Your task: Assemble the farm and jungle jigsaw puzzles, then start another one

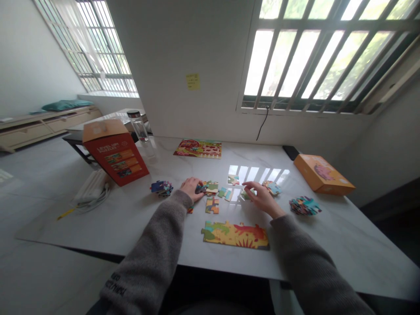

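My left hand [191,188] is curled on the table, with a dark puzzle piece [200,189] between its thumb and fingers. Touching its right side are green and cream puzzle pieces [211,187]. My right hand [261,197] hovers with thumb and index finger apart beside a pale green piece [246,194], which it partly covers. Between the hands lie a blue and cream piece [225,194] and an orange piece [212,205]. Closer to me sits a joined strip of puzzle [235,235] with a red figure and green shapes on yellow.
Piles of pieces lie left [161,188] and right [305,206]. A red puzzle box [118,155] stands at the left, a glass bottle [139,127] behind it. An orange box [323,174] lies at the right. A farm picture [198,148] rests near the wall.
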Available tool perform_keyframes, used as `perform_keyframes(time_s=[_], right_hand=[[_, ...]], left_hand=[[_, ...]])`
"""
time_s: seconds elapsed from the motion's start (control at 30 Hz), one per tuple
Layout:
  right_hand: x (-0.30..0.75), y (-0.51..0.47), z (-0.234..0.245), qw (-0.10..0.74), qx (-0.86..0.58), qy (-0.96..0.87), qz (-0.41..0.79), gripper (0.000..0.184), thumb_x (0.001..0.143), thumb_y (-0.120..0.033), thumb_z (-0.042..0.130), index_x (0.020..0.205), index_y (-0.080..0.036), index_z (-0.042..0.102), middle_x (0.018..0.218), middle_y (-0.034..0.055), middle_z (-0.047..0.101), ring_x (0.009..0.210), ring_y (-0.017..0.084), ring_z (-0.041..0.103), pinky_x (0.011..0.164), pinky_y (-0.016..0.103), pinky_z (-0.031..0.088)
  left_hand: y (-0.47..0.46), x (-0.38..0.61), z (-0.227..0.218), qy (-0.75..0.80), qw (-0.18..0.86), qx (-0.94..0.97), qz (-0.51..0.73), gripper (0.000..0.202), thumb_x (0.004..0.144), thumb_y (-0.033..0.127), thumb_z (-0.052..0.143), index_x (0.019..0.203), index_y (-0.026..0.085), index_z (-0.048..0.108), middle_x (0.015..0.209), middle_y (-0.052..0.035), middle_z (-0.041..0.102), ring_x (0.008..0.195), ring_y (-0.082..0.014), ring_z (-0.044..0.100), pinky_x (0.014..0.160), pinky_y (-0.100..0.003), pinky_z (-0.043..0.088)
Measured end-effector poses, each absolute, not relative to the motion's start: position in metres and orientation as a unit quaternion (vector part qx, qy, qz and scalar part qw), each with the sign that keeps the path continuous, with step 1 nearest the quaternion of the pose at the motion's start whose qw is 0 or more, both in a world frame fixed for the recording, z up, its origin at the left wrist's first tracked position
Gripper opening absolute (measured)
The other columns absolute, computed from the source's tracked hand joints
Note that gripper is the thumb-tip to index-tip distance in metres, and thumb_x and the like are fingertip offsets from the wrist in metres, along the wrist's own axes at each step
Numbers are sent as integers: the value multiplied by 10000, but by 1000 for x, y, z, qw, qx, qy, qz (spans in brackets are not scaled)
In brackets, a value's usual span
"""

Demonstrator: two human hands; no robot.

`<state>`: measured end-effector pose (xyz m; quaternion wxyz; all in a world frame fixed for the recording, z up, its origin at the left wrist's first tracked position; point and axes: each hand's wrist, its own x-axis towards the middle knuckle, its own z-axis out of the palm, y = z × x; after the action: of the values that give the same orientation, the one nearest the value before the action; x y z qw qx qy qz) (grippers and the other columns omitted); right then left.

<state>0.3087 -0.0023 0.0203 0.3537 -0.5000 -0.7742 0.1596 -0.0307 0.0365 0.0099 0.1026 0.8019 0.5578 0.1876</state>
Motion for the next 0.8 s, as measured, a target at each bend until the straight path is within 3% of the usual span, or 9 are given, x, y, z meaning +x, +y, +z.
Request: perform_keyframes(time_s=[0.27,0.47,0.57,0.7,0.8], right_hand=[[312,-6,14,344,-505,-775,160,279,928,-292,489,1102,-201,687,869,58,698,837,215,632,799,350,484],[311,-7,14,335,-502,-783,150,290,940,-278,476,1122,-193,686,885,65,703,839,213,629,812,350,480],[311,-6,13,330,-501,-787,145,290,939,-272,478,1121,-189,688,881,68,705,835,216,622,810,354,478],[311,-6,13,325,-500,-790,144,290,935,-261,481,1125,-187,688,880,69,706,839,220,619,814,361,475],[310,-7,14,325,-499,-790,146,284,930,-254,488,1119,-195,692,869,64,706,831,218,618,807,357,476]], left_hand=[[32,-27,21,564,70,796,209,348,758,278,739,1083,228,626,1170,-68,652,1130,-285,553,989,-419,420],[31,-31,22,633,9,750,192,384,846,307,664,1220,245,603,1226,-92,613,1174,-295,521,994,-426,409],[34,-35,16,656,11,738,158,317,878,312,623,1189,252,629,1224,-95,626,1173,-305,518,993,-437,412],[37,-29,11,582,35,785,208,373,869,262,605,1243,245,604,1308,-79,609,1210,-279,521,1032,-412,414],[37,-18,11,501,65,832,230,495,834,341,674,1305,234,565,1304,-77,621,1217,-274,534,1060,-403,405]])
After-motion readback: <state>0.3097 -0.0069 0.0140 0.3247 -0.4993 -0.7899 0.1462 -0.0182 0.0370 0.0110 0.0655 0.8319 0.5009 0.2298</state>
